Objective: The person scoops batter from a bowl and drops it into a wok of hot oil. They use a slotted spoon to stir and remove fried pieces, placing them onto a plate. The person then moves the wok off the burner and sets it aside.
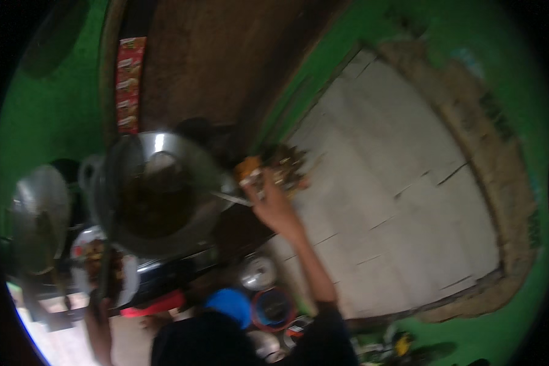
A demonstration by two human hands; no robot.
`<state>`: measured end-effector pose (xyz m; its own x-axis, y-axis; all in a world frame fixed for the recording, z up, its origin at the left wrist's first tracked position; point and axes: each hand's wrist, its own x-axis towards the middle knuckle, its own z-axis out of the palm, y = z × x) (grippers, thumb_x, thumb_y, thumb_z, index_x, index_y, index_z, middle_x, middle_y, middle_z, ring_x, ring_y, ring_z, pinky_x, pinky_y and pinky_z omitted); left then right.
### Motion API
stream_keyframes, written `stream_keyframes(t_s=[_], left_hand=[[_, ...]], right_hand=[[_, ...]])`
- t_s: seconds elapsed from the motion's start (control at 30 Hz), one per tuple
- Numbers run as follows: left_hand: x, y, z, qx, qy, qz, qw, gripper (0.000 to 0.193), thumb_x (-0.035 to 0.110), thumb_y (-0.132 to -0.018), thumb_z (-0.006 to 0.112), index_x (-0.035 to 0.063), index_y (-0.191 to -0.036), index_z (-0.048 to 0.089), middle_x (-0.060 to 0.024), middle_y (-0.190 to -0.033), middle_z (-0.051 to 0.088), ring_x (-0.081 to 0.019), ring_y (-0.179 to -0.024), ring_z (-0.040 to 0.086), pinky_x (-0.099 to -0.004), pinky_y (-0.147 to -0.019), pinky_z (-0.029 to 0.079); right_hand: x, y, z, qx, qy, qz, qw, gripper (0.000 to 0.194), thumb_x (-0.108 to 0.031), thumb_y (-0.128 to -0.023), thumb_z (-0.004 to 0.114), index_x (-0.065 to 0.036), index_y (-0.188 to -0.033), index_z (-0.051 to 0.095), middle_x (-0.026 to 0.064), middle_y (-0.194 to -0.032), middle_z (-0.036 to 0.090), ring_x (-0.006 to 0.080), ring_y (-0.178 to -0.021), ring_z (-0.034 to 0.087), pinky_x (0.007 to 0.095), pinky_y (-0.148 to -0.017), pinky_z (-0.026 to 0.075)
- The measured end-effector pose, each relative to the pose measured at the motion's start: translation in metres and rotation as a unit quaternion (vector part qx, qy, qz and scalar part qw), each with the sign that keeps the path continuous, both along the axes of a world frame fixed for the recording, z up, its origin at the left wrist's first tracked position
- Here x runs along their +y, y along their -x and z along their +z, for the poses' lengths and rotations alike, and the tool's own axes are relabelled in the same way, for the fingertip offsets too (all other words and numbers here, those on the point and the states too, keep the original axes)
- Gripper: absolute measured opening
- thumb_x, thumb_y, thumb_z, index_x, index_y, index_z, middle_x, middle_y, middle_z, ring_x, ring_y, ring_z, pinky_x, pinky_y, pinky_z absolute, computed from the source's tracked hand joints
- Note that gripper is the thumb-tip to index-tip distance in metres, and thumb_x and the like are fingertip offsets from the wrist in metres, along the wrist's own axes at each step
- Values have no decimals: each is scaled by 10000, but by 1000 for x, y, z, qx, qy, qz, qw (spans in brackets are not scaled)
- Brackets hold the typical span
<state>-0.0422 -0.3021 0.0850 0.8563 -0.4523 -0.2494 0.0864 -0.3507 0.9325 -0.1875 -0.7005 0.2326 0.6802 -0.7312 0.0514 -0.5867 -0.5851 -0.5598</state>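
Note:
My left hand (99,322) is at the lower left, closed around the long dark handle of a utensil (105,270). The handle runs up across a plate of browned food pieces (130,279) toward a large metal wok (201,228). Dark oil or liquid (158,206) fills the wok's bottom. Beyond the wok's right side my right hand (277,206) reaches out, its fingers at a small orange-and-white item (249,170). Blur hides whether they grip it. A pale thin rod (231,198) extends from the wok's rim to this hand. Brownish small items (288,167) lie just past the fingers.
A second metal pan (41,206) stands at far left. Below the wok are a blue bowl (228,305), a round metal lid (258,273) and a reddish-rimmed container (274,309). Red sachets (130,87) hang in a strip by the green wall (50,105). A pale panel (384,192) spans the right.

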Motion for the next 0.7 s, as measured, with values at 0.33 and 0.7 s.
stream_keyframes(t_s=[0.33, 0.7], left_hand=[[3, 25, 71, -166, -210, -23, 963, 382, 232, -914, 553, -48, -1173, 533, -330, -965, 577, -463, -933, 555, -444, -788, 446], [3, 38, 82, -136, -151, -2, 979, 359, 235, -895, 587, -18, -1148, 576, -285, -747, 597, -404, -739, 605, -426, -697, 466]], right_hand=[[-12, 14, -31, 19, 127, -13, 992, 675, -440, -944, 451, 81, -1357, 332, 300, -1339, 416, 382, -1276, 388, 405, -1082, 239], [-6, -18, -30, 32, 191, 16, 981, 606, -415, -948, 455, 84, -1286, 403, 280, -1272, 468, 400, -1171, 469, 433, -976, 363]])
